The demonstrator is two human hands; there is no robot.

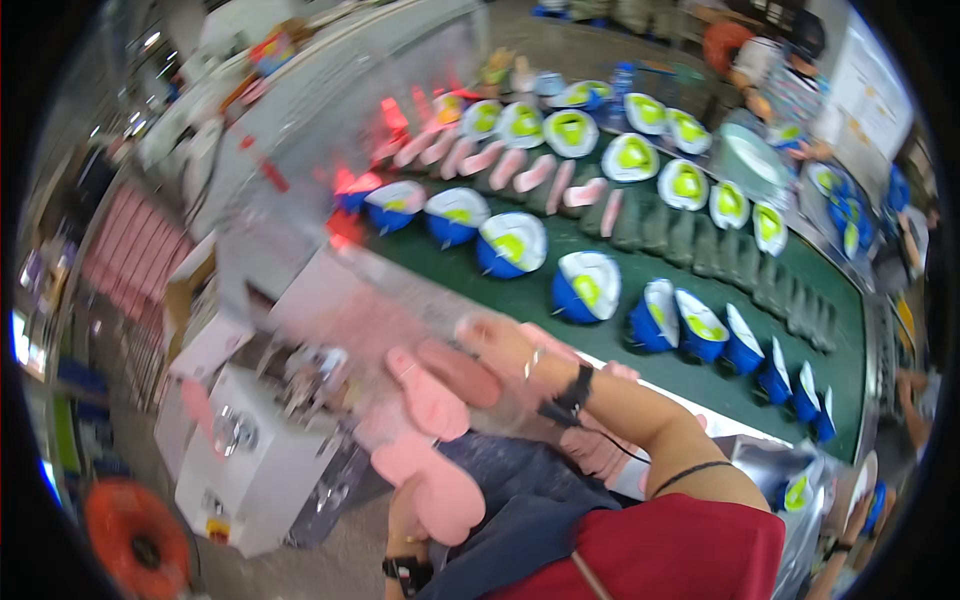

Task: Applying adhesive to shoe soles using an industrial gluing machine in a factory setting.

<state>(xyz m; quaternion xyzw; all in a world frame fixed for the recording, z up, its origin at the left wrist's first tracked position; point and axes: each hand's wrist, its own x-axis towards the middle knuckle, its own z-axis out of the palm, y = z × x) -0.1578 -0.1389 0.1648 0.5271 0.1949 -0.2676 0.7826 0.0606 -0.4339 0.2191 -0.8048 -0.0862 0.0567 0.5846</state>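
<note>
My left hand (pixel 403 512), low in the picture near my apron, is closed on a pink insole (pixel 440 490), which hides part of its fingers. Motion smears my right hand (pixel 497 345), stretched out at the near edge of the green conveyor (pixel 660 385), so its fingers are unclear. Just left of the right hand, a darker pink insole (pixel 462 372) lies on the dusty pink work surface. Beside that is another pink insole (pixel 428 395). Under my right forearm, a stack of pink insoles (pixel 600 455) is partly hidden.
Rows of blue-and-white shoe uppers (pixel 512 243) flank dark lasts (pixel 680 245) on the conveyor, several topped with pink insoles (pixel 535 172). At left are a white machine (pixel 250 460) and an orange fan (pixel 137 538). A co-worker (pixel 785 85) stands across the line.
</note>
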